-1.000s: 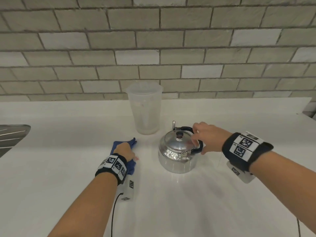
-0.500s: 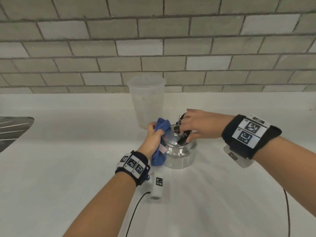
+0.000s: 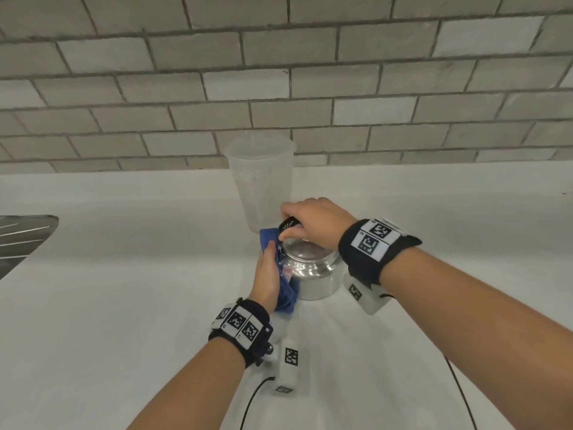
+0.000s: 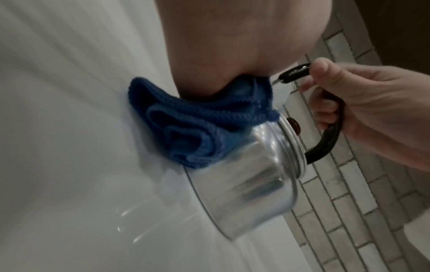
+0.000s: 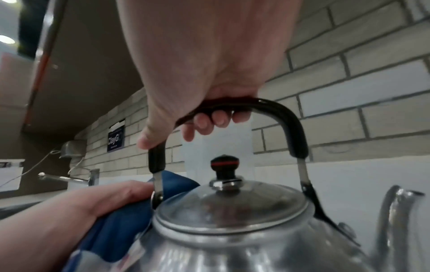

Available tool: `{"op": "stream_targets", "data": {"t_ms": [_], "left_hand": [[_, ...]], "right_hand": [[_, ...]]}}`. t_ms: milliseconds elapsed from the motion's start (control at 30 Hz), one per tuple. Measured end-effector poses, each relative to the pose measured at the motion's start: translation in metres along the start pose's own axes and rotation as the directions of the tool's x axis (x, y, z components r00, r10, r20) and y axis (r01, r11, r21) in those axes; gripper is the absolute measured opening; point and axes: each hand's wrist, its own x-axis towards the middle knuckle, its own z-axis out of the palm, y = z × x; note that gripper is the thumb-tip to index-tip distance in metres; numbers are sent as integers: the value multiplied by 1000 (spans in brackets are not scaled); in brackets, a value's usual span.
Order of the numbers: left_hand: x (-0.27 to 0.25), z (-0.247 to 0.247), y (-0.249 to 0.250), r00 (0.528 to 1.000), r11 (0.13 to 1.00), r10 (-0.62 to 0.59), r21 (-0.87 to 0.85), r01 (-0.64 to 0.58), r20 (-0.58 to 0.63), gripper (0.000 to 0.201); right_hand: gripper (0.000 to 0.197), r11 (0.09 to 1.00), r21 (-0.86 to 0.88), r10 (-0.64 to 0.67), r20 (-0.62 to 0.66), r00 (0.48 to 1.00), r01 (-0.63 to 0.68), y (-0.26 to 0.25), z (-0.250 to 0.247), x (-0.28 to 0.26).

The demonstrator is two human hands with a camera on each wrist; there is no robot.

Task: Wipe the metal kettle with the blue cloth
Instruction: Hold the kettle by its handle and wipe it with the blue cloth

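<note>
Metal kettle (image 3: 313, 274) stands upright on the white countertop (image 3: 124, 274), just in front of a translucent plastic measuring jug (image 3: 260, 178) by the grey brick wall (image 3: 279, 72). Its black arched handle (image 5: 267, 110) is raised vertical over the lid (image 5: 230, 204), which carries a black knob with a red band (image 5: 224, 162). In the right wrist view the spout (image 5: 393, 211) sits at the kettle's right edge, curving up and pointing away from the cloth side.

Right hand (image 3: 316, 221): fingers curled round the top of the handle, thumb along its left bend, a full grip.

Left hand (image 3: 268, 274): palm pressing the bunched blue cloth (image 4: 186, 125) against the kettle's left wall and shoulder, below the handle's left hinge. The cloth's lower folds reach down to the countertop. Thumb lies on top of the cloth; the other fingers are hidden behind it, so how far they curl cannot be told.

Edge of a steel sink drainer (image 3: 21, 237) at far left.
</note>
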Motion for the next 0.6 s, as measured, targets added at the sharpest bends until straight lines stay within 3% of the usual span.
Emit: {"op": "stream_targets", "data": {"t_ms": [100, 267, 333, 433, 500, 600], "left_hand": [[2, -5, 1, 1000, 1000, 1, 15, -1, 4, 43], [8, -2, -1, 998, 1000, 17, 9, -17, -52, 41], [6, 6, -5, 994, 998, 58, 31, -56, -92, 37], [-3, 17, -10, 983, 992, 113, 75, -102, -146, 33], [-10, 20, -17, 981, 988, 143, 68, -135, -131, 33], [-9, 19, -19, 983, 984, 168, 74, -163, -74, 32]], "right_hand": [[56, 988, 65, 139, -25, 990, -137, 10, 3, 5], [51, 980, -12, 197, 19, 980, -197, 11, -3, 2], [51, 946, -33, 323, -10, 946, -323, 4, -3, 4], [55, 839, -2, 543, 58, 838, -544, 6, -3, 4], [51, 788, 86, 597, 138, 790, -610, 13, -5, 0], [43, 690, 414, 555, 225, 801, -594, 23, -11, -8]]}}
